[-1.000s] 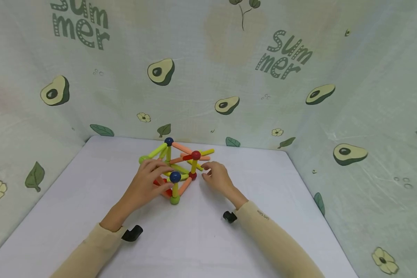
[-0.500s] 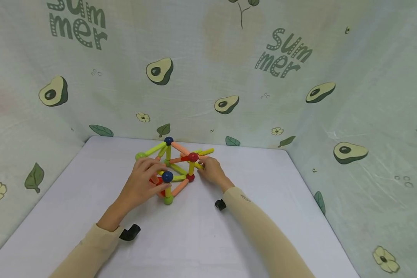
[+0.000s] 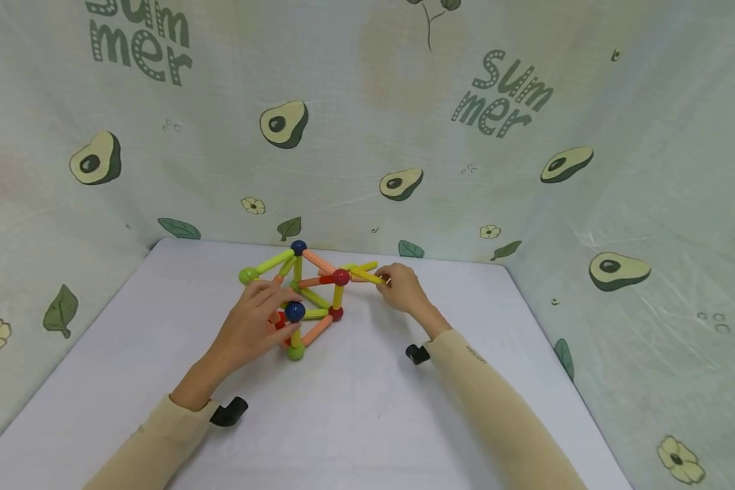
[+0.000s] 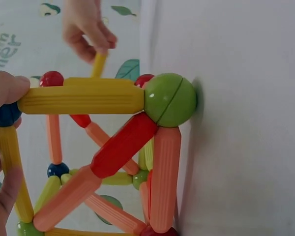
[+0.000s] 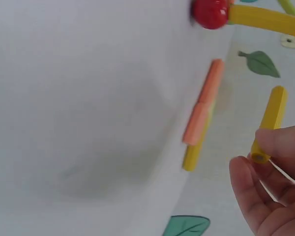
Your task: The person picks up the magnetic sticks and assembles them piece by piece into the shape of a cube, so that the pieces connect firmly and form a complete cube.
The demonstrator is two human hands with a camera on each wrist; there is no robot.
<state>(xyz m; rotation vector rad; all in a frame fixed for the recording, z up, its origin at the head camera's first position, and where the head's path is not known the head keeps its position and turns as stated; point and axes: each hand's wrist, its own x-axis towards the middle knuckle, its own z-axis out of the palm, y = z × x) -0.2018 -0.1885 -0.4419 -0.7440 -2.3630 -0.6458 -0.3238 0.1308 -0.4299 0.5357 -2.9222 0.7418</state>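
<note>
A frame of coloured magnetic sticks and balls (image 3: 317, 314) stands on the table, with blue, red and green balls at its corners. My left hand (image 3: 251, 327) grips its near upper corner, fingers at the blue ball (image 3: 295, 312) and the yellow stick (image 4: 10, 147) beside it. To the right of the frame, my right hand (image 3: 404, 289) pinches a loose yellow magnetic stick (image 5: 273, 110) between thumb and fingers. That stick is raised and points left toward the red ball (image 3: 341, 277) at the frame's upper right corner.
Behind the frame's right side lie several loose sticks, including a salmon stick (image 5: 204, 101) and a yellow stick (image 5: 191, 158). A patterned cloth (image 3: 343, 136) rises behind the white table (image 3: 367, 415) and along its sides.
My right hand has taken hold of a yellow stick beside the frame and lifted it up and to the right. The frame's near corner has shifted slightly left, my left hand still on it.
</note>
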